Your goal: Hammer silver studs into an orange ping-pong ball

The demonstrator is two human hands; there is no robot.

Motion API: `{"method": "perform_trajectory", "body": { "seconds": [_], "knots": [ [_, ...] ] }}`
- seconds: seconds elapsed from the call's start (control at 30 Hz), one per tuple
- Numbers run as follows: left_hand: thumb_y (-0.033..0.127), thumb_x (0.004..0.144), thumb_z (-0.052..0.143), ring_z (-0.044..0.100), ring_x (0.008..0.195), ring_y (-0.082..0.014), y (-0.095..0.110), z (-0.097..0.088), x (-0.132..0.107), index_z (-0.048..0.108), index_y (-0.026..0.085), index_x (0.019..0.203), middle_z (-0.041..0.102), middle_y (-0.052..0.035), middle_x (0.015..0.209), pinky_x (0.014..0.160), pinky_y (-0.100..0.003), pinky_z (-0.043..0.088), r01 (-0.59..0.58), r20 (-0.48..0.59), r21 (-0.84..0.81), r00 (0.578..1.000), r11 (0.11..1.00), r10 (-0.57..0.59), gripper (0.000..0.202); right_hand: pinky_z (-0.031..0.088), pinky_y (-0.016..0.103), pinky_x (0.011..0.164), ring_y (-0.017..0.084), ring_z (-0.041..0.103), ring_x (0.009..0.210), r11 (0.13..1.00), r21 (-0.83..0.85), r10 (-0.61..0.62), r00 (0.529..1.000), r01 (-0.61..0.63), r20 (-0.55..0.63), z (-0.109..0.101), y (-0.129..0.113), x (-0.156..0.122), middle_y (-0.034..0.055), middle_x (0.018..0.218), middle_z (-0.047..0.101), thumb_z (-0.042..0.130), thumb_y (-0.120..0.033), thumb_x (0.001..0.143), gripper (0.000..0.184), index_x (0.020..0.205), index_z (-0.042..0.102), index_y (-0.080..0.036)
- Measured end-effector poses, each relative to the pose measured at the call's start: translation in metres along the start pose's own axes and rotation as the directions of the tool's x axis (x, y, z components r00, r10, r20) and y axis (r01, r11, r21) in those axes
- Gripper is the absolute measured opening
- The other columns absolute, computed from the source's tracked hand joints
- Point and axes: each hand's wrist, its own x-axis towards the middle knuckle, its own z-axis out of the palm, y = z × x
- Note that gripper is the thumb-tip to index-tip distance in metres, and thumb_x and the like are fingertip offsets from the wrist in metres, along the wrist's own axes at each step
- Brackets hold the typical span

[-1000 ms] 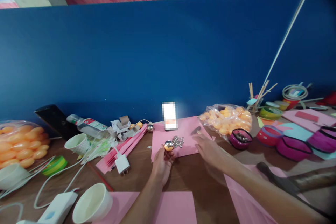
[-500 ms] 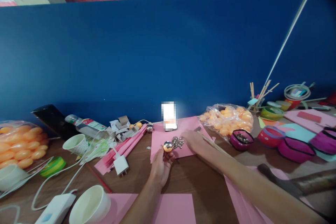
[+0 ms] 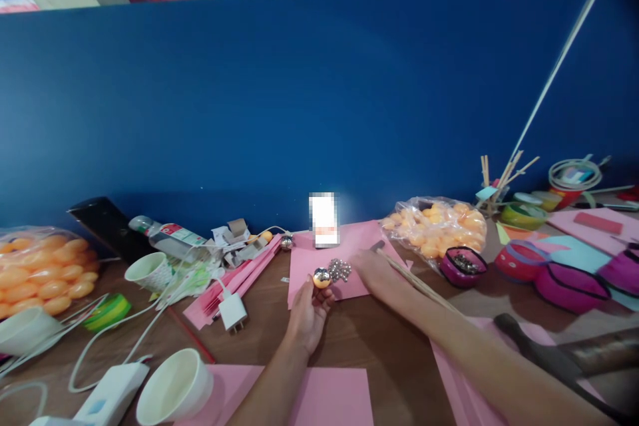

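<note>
My left hand [image 3: 308, 314] pinches a small shiny ball [image 3: 321, 277], orange with a silver sheen, just above the near edge of a pink paper sheet [image 3: 304, 265]. A little heap of silver pins or beads [image 3: 340, 269] lies on that sheet right beside the ball. My right hand [image 3: 372, 268] reaches across to the heap from the right, its fingertips at the heap's edge and drawn together. Whether they hold anything is too small to tell. A thin wooden stick [image 3: 417, 281] lies along my right forearm.
A bag of orange balls [image 3: 438, 225] sits at the right, another [image 3: 40, 268] at far left. Magenta bowls [image 3: 462, 265], tape rolls, paper cups [image 3: 174, 387], a white charger [image 3: 232, 312] with cables and a bottle [image 3: 168, 236] crowd the brown table. A blue board stands behind.
My right hand has moved left from open table space to the heap of silver pieces. The left hand has kept the ball in place.
</note>
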Motion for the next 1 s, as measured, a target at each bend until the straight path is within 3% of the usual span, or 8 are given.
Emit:
{"method": "perform_trajectory", "body": {
  "seconds": [0.4,1.0],
  "knots": [
    [0.029,0.076,0.055,0.055,0.056,-0.0084,0.001,0.001,-0.001,0.058,0.008,0.080,0.064,-0.0094,0.075,0.054,-0.021,0.050,0.000,-0.005,-0.006,1.000,1.000,0.000,0.022,0.034,0.026,0.062,0.017,0.054,0.073,0.985,-0.164,0.023,0.993,-0.042,-0.118,0.010,0.004,-0.003,0.0091,0.080,0.059,0.038,-0.006,0.081,0.021,0.078,0.058,-0.013],
    [0.035,0.070,0.062,0.055,0.055,-0.0068,-0.001,0.002,-0.004,0.057,0.012,0.080,0.061,-0.0020,0.066,0.054,-0.019,0.048,-0.027,-0.002,0.024,1.000,0.999,0.027,0.025,0.034,0.024,0.067,0.015,0.052,0.073,0.998,-0.061,-0.019,0.964,0.003,-0.265,0.024,0.009,-0.010,0.0058,0.076,0.059,0.042,-0.008,0.078,0.017,0.076,0.058,-0.016]
  ]
}}
